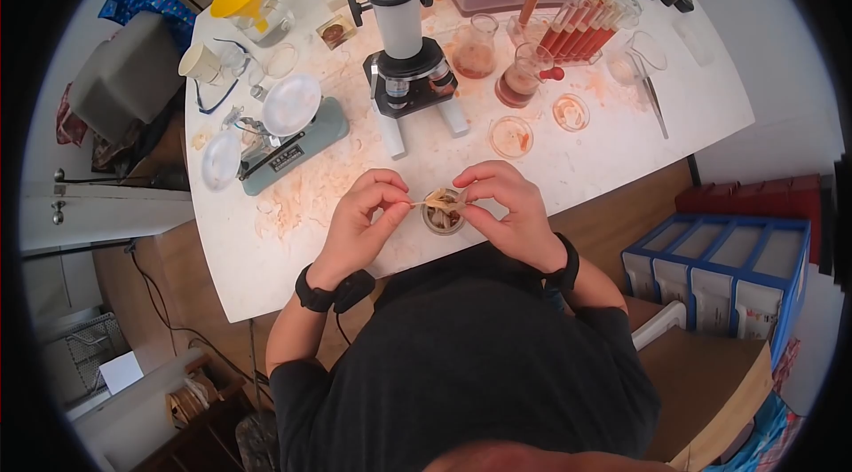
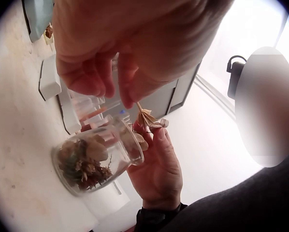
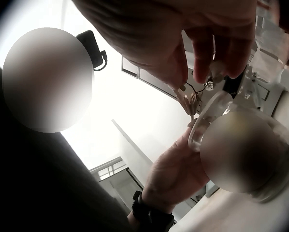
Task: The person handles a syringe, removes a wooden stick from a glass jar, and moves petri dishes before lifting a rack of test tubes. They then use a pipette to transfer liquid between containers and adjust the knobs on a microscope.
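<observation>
Both hands meet over a small glass jar [image 2: 116, 163] at the table's near edge. Between thumb and fingertip, my left hand [image 1: 362, 211] pinches the thin stem of a pale, papery dried flower [image 2: 145, 118]. At the flower's other end, my right hand [image 1: 508, 202] pinches its dry petals. The flower hangs just over the jar's mouth. Inside the jar lie brown, crumpled dried plant pieces [image 2: 89, 169] and a few paler petals.
Ahead stands a microscope [image 1: 408, 73], with a balance [image 1: 288, 157] to its left. Two small dishes [image 1: 511, 137], flasks [image 1: 515, 86] and a rack of red-filled test tubes [image 1: 581, 33] are at the right. Reddish stains and scraps mark the white table [image 1: 373, 139].
</observation>
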`<state>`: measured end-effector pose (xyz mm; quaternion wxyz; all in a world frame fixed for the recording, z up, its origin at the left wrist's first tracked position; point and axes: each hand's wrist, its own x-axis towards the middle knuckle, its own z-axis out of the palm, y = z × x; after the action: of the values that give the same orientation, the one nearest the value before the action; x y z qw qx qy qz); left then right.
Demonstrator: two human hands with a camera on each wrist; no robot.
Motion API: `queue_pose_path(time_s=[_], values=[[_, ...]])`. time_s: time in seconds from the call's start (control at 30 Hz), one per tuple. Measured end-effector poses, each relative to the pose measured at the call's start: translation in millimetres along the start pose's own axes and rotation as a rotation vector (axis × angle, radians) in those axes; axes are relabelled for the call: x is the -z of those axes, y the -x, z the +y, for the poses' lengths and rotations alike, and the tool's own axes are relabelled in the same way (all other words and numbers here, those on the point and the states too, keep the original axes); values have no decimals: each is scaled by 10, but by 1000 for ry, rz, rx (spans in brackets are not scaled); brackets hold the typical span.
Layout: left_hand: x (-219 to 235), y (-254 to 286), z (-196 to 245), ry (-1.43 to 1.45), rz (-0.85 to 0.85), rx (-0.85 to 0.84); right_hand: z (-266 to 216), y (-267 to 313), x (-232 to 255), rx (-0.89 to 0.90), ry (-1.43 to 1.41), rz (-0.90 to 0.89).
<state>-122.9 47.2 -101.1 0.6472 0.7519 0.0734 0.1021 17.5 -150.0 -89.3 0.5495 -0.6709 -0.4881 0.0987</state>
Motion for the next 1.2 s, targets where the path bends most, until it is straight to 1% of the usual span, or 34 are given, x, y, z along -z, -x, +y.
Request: queue_pose_path(time_s=[0.03, 0.1, 0.2, 0.33, 0.43, 0.5, 0.63, 0.73, 0.83, 0.93, 1.03, 1.2], values=[[4, 2, 0, 0, 3, 12, -2, 7, 9, -47, -50, 6], [4, -3, 13, 95, 24, 47, -11, 20, 22, -140, -151, 18], [40, -2, 32, 154, 22, 85, 1, 9, 38, -158, -201, 13], [106, 10, 9, 86, -4, 103, 4, 2, 24, -138, -175, 2], [121, 20, -3, 141, -19, 119, -28, -24, 24, -88, -118, 3], [119, 27, -31, 246, -1, 134, -45, -43, 43, -45, -71, 4], [148, 37, -38, 466, 38, 174, -68, -52, 96, -44, -85, 28], [191, 38, -70, 622, 59, 143, -102, -69, 152, -23, -75, 47], [243, 42, -90, 698, 77, 130, -117, -71, 192, -21, -102, 62], [214, 34, 7, 682, 174, 192, -117, -73, 226, -2, -107, 65], [263, 50, -82, 751, 128, 136, -132, -77, 237, -7, -118, 60], [260, 49, -80, 754, 125, 127, -163, -98, 210, 6, -90, 11]])
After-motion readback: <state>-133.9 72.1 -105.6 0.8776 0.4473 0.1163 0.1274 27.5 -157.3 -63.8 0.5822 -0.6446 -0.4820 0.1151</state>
